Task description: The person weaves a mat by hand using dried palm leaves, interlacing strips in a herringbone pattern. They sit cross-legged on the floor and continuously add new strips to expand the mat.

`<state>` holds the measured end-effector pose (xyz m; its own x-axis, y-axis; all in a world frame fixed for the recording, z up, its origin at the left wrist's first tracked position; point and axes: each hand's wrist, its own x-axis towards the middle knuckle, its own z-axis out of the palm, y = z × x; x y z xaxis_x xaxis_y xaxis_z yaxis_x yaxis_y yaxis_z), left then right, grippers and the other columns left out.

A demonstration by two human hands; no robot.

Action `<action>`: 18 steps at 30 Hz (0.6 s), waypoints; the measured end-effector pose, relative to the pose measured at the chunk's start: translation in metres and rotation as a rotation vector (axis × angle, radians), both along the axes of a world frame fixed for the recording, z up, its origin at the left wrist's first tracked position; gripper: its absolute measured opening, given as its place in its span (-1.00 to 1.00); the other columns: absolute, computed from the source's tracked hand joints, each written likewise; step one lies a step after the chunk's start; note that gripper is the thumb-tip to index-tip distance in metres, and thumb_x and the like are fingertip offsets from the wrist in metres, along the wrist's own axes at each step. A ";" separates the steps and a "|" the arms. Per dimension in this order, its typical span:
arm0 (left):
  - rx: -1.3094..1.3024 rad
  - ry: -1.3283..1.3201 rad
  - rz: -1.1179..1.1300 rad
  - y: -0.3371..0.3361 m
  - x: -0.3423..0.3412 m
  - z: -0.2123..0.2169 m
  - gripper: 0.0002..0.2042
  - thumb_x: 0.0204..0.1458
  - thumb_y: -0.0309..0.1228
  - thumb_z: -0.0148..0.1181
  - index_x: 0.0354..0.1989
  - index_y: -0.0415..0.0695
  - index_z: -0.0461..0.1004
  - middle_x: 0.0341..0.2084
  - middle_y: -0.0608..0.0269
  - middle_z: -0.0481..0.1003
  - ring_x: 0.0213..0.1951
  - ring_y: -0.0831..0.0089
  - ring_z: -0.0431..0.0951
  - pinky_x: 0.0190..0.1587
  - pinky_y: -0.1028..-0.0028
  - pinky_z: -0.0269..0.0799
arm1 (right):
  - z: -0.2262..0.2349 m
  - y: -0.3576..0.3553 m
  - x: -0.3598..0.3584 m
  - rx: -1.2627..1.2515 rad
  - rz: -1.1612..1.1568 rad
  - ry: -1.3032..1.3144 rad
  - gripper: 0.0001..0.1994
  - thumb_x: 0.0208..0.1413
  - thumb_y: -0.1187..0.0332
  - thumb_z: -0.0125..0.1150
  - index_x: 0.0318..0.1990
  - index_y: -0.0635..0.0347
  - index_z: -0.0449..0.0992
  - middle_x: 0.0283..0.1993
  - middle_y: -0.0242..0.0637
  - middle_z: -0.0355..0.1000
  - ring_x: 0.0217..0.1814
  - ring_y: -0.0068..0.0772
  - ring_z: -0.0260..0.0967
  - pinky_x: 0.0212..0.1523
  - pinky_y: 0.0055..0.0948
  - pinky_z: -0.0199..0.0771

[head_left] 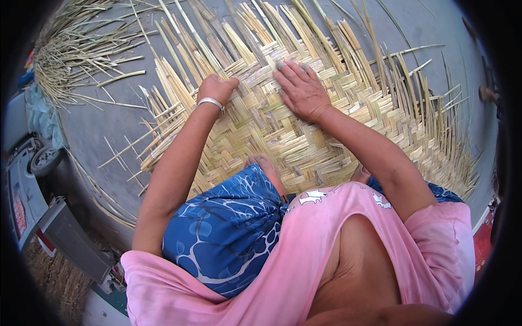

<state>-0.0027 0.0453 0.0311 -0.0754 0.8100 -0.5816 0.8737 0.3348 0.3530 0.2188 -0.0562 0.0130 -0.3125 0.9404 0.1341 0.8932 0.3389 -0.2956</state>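
Note:
A large woven mat [293, 138] of split pale straw-coloured stalks lies on the ground under my hands and feet. Its weave is a stepped diagonal pattern, and loose strip ends [244, 46] stick out along its far edge. My left hand [217, 89], with a pale bangle at the wrist, is closed at the far left part of the weave, thumb toward the right. Its curled fingers hide what they hold. Palm down, my right hand [302, 89] lies on the mat with its fingers stretched out, at a strip near the far edge. A ring shows on one finger.
A heap of loose stalks [76, 60] lies on the grey ground [103, 125] at the far left. Beyond the ground's left edge stands a vehicle with a wheel [46, 160]. My bare foot [266, 169] rests on the mat's near part.

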 end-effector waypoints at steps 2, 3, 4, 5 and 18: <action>0.020 0.002 -0.004 0.001 0.000 -0.004 -0.55 -0.31 -0.10 0.20 -0.39 -0.29 0.45 -0.42 -0.07 0.50 -0.33 0.11 0.51 -0.20 0.33 0.36 | -0.001 -0.001 0.000 -0.010 -0.001 -0.002 -0.55 0.05 0.21 -0.03 0.12 0.11 0.26 0.20 -0.22 0.17 0.31 -0.28 -0.02 0.26 -0.20 -0.09; 0.037 0.002 -0.007 0.002 0.000 -0.005 -0.54 -0.32 -0.10 0.19 -0.38 -0.29 0.45 -0.41 -0.07 0.50 -0.32 0.11 0.50 -0.19 0.33 0.36 | -0.003 -0.001 0.000 -0.011 0.001 -0.009 -0.55 0.06 0.20 -0.04 0.12 0.11 0.26 0.21 -0.23 0.16 0.32 -0.29 -0.03 0.26 -0.19 -0.09; 0.046 -0.013 -0.008 0.002 0.000 -0.007 -0.56 -0.32 -0.10 0.21 -0.40 -0.28 0.45 -0.45 -0.03 0.50 -0.36 0.15 0.50 -0.22 0.35 0.36 | -0.004 0.000 0.001 -0.013 0.003 -0.016 -0.55 0.06 0.19 -0.05 0.12 0.10 0.25 0.22 -0.23 0.16 0.32 -0.29 -0.03 0.26 -0.19 -0.09; 0.055 -0.028 -0.008 0.002 -0.002 -0.009 -0.57 -0.31 -0.11 0.23 -0.43 -0.27 0.44 -0.48 0.00 0.49 -0.40 0.19 0.50 -0.25 0.36 0.37 | -0.005 0.000 0.001 -0.008 0.004 -0.016 -0.55 0.07 0.19 -0.05 0.13 0.10 0.25 0.22 -0.22 0.15 0.32 -0.29 -0.04 0.27 -0.19 -0.10; 0.624 0.259 -0.321 -0.058 -0.081 -0.007 -0.45 -0.12 -0.21 0.22 0.06 -0.15 0.24 0.09 0.08 0.20 0.16 0.18 0.13 0.12 0.23 0.08 | -0.002 0.005 -0.010 0.018 -0.005 -0.038 -0.55 0.04 0.25 -0.04 0.13 0.06 0.25 0.21 -0.22 0.15 0.32 -0.24 -0.03 0.27 -0.18 -0.10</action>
<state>-0.0841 -0.0122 0.0244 0.1482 0.9890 -0.0026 0.9757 -0.1458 0.1634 0.2092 -0.0508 0.0112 -0.3131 0.9395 0.1388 0.9054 0.3394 -0.2552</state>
